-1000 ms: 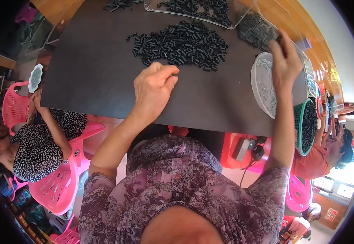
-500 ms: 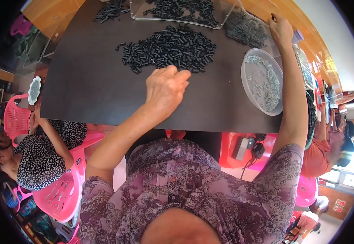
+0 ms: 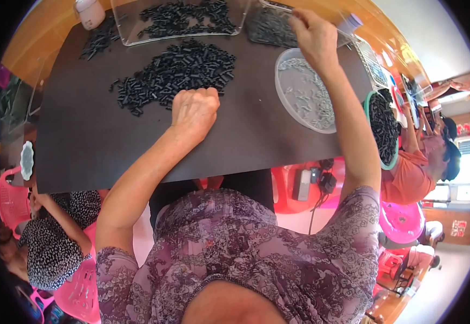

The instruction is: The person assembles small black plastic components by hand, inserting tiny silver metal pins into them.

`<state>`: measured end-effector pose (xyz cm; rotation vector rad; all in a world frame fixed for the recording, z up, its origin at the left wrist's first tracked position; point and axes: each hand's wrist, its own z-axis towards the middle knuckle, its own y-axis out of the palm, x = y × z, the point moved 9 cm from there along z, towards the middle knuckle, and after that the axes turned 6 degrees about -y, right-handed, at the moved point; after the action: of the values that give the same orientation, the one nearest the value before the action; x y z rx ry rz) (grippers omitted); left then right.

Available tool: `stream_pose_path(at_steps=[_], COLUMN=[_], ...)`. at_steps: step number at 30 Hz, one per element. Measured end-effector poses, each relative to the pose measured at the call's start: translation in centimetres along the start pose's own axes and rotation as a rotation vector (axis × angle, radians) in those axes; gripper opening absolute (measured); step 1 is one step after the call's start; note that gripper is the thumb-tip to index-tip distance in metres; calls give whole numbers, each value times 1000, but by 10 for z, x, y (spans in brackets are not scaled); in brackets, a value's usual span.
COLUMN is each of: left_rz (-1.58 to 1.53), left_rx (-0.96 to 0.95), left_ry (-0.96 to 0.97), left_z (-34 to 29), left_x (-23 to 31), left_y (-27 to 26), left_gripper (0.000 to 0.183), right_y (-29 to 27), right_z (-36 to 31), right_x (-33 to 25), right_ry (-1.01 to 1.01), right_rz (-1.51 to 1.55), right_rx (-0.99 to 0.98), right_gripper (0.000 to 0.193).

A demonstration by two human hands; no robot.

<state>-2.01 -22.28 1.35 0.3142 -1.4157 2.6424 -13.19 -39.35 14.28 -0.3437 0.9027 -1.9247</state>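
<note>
My left hand [image 3: 196, 112] is closed in a fist on the dark table, at the near edge of a heap of small black tube-like pieces [image 3: 183, 70]. Whatever it holds is hidden inside the fingers. My right hand [image 3: 317, 42] is raised at the right end of a clear tray of thin dark pieces [image 3: 271, 27], with its fingers drawn together; I cannot make out anything between them. Below that hand is a round translucent dish [image 3: 284, 89] holding small silvery pieces [image 3: 313, 97], partly covered by my right forearm.
A large clear tray [image 3: 181, 36] of black pieces stands at the back, beside a smaller dark pile [image 3: 98, 40] and a pale lidded container [image 3: 90, 13]. Right of the table is a green-rimmed basin [image 3: 369, 116] of black pieces. People sit at both sides.
The whole view has shifted, so the table's contents appear further left. My left hand's fingers have curled in tighter. My right hand stays near the tray's right end, its fingers turned more toward it.
</note>
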Motion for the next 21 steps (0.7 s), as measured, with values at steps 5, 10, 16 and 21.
stream_pose_path(at_steps=[5,10,16,21], left_rz=[-155,-839,-1427,-1594], left_rx=[-35,-302,-317,-327], left_ry=[-90,-529,-687,-785], left_z=[-10,-39,-61,-67], left_x=[-2,-32,-23,-17], left_y=[-17,-13,0,-4], left_gripper=[9,11,8,13], right_y=[-12,14,31,36], right_z=[-54,-115,-132,-129], right_x=[-4,31,18,7], right_ry=[-19,115,-127,-228], right_rz=[48,132,101,28], right_rx=[-108,-477,-442,-399], right_gripper=[16,13,17,13])
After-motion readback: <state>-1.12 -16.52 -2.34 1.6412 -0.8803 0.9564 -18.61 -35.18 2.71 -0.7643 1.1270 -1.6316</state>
